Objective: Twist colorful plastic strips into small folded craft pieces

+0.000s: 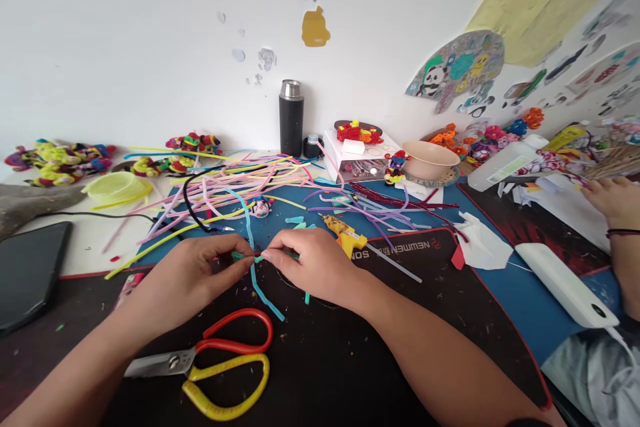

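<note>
My left hand (195,273) and my right hand (317,267) meet over the black mat, each with thumb and forefinger pinched. Between the fingertips runs a short green pipe cleaner (258,258), crossed by a longer light-blue pipe cleaner (260,291) that hangs down toward the mat and rises behind. Parts of the green one are hidden by my fingers. Below my hands lie scissors (174,361) with one red and one yellow handle. Just beyond my right hand rests a yellow glue gun (347,238) with a clear glue stick. Small teal pieces (295,220) lie near it.
Loose pink and yellow pipe cleaners (235,180) spread behind my hands. A black flask (291,120), a white box (345,160) and a beige bowl (431,159) stand by the wall. A phone (33,273) lies left. Another person's hand (613,203) is at right, near a white device (565,283).
</note>
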Available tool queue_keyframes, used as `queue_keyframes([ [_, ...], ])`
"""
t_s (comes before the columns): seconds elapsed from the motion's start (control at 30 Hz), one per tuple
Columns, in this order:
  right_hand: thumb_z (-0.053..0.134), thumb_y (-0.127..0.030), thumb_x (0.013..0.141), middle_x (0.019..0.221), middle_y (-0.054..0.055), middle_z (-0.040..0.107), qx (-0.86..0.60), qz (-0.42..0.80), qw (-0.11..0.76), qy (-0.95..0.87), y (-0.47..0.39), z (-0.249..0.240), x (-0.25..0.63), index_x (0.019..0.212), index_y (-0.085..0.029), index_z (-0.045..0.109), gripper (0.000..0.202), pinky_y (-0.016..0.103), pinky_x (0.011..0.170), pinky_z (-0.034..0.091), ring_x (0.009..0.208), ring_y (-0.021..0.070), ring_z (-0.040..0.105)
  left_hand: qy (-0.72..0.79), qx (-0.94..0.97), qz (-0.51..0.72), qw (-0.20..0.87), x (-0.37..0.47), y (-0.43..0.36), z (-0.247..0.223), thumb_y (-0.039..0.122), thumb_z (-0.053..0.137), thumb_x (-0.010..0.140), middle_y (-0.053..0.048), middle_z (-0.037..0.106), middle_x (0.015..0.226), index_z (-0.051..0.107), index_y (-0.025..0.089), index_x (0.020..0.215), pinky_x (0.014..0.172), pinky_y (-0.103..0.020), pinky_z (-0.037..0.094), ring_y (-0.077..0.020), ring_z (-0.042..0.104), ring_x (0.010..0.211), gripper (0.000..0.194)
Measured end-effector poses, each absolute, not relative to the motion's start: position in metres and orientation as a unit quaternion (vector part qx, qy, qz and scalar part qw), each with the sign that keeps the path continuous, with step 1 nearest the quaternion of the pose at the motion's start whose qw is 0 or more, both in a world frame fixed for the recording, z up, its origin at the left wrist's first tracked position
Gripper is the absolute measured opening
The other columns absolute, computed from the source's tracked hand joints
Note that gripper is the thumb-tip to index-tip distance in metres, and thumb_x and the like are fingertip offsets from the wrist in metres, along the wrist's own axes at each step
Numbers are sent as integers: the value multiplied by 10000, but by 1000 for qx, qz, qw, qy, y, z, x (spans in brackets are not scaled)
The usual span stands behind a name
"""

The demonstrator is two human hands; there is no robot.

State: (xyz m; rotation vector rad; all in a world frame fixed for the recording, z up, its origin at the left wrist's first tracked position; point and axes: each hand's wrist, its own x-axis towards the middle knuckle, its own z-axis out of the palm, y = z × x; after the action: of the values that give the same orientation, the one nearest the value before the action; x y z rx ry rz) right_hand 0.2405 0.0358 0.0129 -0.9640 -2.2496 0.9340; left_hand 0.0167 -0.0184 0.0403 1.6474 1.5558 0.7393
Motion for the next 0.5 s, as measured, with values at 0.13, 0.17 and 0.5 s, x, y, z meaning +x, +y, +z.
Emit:
queue_keyframes([
  [0.13, 722, -325, 1067, 932, 17, 832, -349, 315, 247, -847, 33, 10, 239, 964, -233, 781, 150, 281, 746, 441, 844, 182, 746, 609, 673, 251, 336, 23, -17, 41, 547, 677, 846, 13, 637, 622, 768, 251, 767, 513, -272, 342, -173, 455, 547, 320],
  [0.17, 719, -325, 1069, 931, 19, 831, -349, 306, 245, -851, 32, 10, 238, 966, -232, 778, 151, 284, 745, 439, 844, 185, 746, 612, 672, 254, 329, 24, -17, 41, 544, 665, 845, 18, 608, 601, 761, 251, 760, 509, -274, 329, -171, 437, 541, 320],
  [0.5, 676, -331, 1096, 966, 49, 840, -323, 232, 210, -893, 23, 3, 232, 1007, -213, 752, 166, 306, 707, 396, 868, 209, 766, 599, 573, 326, 455, 25, -14, 26, 615, 755, 825, 11, 657, 709, 713, 222, 810, 588, -268, 409, -176, 518, 646, 396],
])
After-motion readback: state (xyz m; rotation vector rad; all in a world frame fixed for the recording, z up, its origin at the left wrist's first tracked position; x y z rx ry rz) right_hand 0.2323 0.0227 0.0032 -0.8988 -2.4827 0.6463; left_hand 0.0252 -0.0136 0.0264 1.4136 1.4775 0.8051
